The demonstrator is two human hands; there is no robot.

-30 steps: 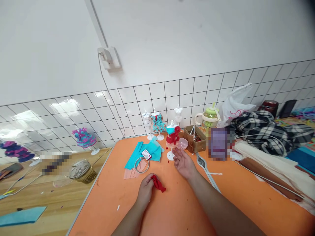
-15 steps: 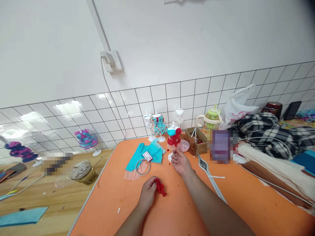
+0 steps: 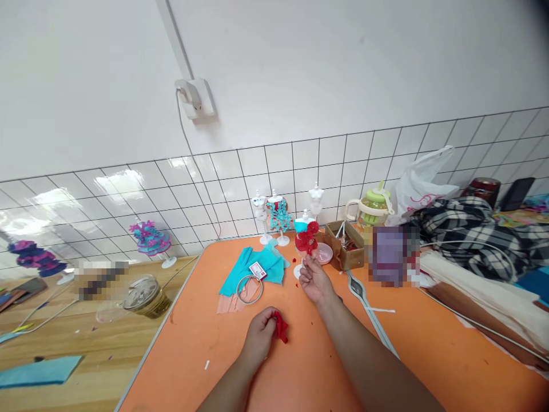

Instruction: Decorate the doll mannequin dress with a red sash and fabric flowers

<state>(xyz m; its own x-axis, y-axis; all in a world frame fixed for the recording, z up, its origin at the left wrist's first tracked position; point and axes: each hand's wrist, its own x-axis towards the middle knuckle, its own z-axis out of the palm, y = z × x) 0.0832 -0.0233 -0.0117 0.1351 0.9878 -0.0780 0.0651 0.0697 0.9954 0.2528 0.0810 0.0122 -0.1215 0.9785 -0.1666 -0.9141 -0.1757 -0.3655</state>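
Observation:
My left hand (image 3: pixel 261 331) is closed on a crumpled piece of red material (image 3: pixel 280 328) low over the orange table. My right hand (image 3: pixel 315 280) has its fingers pinched together at the lower front of a small white mannequin (image 3: pixel 306 234) dressed in blue and red ruffles; whatever lies between the fingertips is too small to name. To the left lie blue crepe sheets (image 3: pixel 246 270) with a white label (image 3: pixel 258 270) on them and a roll of tape (image 3: pixel 249 289) partly over pale pink material. A pink dish (image 3: pixel 322 253) sits just behind my right hand.
Three more mannequins, one in blue ruffles (image 3: pixel 278 216), stand by the tiled wall. A cardboard box (image 3: pixel 345 246), a green-lidded jug (image 3: pixel 374 207) and plaid cloth (image 3: pixel 463 229) are at right. A lidded cup (image 3: pixel 146 296) stands on the wooden table (image 3: pixel 103 355).
The view has shifted slightly. My right fingertips have risen a little against the mannequin's red skirt, and the red piece in my left hand looks more bunched.

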